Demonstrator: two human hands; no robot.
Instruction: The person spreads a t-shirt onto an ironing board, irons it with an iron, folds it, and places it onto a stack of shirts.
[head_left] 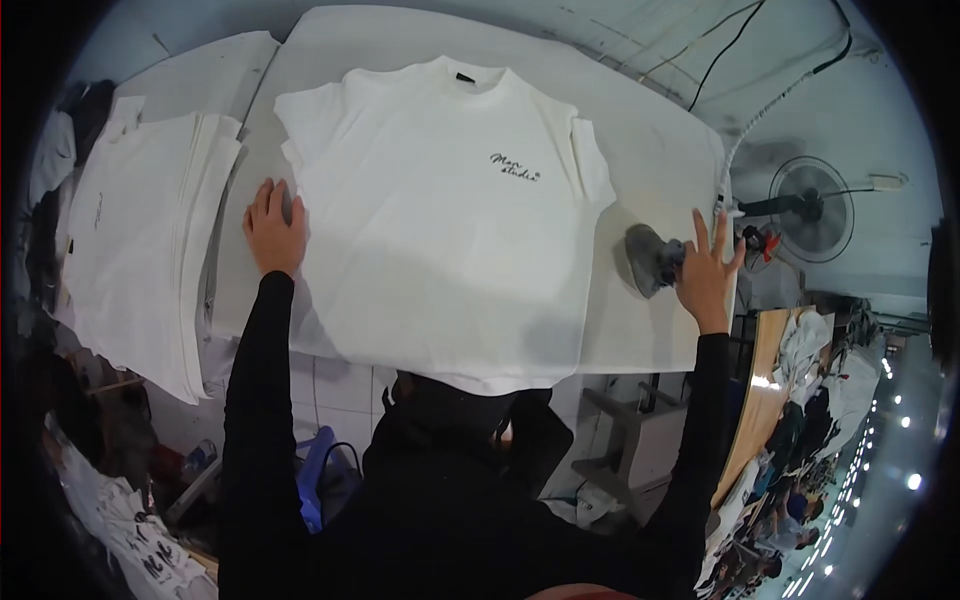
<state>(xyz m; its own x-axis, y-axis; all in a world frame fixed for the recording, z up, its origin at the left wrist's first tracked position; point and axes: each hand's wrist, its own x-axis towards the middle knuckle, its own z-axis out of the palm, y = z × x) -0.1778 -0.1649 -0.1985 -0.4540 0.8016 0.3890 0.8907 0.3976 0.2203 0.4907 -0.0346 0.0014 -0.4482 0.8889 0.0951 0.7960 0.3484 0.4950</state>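
A white T-shirt [440, 220] with small black script on its chest lies spread out, front up, on a pale padded ironing table [640, 110]. Its hem hangs over the near edge. My left hand [273, 230] rests by the shirt's left side below the sleeve, fingers stretched out; a small dark patch between finger and thumb is unclear. On the right of the table sits a grey iron [652, 262]. My right hand [708, 275] is at the iron's rear end with its fingers spread; the thumb side meets the iron, and no wrapped grip shows.
A stack of white garments [150, 230] lies left of the table. A cable [770, 110] drops from the upper right toward the iron's side. Beyond the right end are a fan [810, 208] and a wooden table [760, 380] with clothing. A blue stool-like object [314, 475] stands below.
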